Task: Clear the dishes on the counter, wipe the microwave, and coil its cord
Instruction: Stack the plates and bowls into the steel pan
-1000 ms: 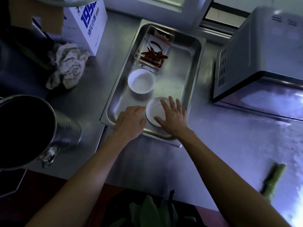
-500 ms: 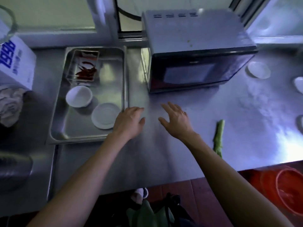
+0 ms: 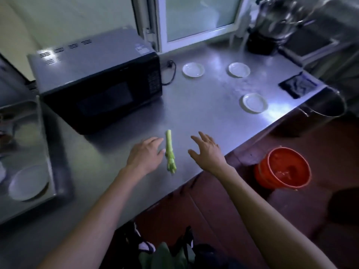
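Three small white plates [image 3: 193, 69] sit well apart on the steel surface [image 3: 204, 113], right of the black microwave [image 3: 101, 82]. The tray [image 3: 44, 144] holds another plate [image 3: 28, 183]. Both hands, left hand [image 3: 144, 157] and right hand [image 3: 207, 150], hover with fingers loosely spread, empty.

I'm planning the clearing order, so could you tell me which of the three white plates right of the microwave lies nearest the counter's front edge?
The plate lying alone near the dark cloth; the other two sit farther back, toward the window.
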`<state>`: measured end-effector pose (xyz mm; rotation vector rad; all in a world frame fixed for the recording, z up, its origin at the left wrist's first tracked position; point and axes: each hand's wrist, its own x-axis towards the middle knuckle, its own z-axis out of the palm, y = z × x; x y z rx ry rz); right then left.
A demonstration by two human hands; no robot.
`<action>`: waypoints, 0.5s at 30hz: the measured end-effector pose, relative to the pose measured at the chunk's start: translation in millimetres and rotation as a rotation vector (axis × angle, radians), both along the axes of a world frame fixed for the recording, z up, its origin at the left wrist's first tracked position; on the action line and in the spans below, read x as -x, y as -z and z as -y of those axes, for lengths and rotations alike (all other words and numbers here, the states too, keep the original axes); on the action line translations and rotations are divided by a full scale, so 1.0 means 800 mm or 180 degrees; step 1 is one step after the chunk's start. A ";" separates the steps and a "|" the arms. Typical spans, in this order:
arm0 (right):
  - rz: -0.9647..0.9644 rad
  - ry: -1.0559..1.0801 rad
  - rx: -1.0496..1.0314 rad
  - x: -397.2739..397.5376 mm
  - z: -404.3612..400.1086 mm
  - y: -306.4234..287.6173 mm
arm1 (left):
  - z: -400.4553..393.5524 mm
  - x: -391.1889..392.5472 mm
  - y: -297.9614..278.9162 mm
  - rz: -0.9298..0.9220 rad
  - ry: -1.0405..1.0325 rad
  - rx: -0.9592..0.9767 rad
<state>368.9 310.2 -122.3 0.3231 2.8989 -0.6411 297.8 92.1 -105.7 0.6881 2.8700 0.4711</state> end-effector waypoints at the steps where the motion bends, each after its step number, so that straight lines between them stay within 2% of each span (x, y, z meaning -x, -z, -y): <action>1: -0.0001 0.0110 -0.0015 -0.012 -0.022 0.000 | -0.024 -0.003 -0.001 -0.0003 0.0089 0.0014; 8: 0.0070 0.0742 -0.0028 -0.072 -0.142 -0.002 | -0.167 -0.019 0.000 0.0047 0.0689 0.0165; 15: 0.0057 0.1071 -0.0072 -0.079 -0.226 0.012 | -0.279 -0.004 0.016 0.0174 0.1199 0.0288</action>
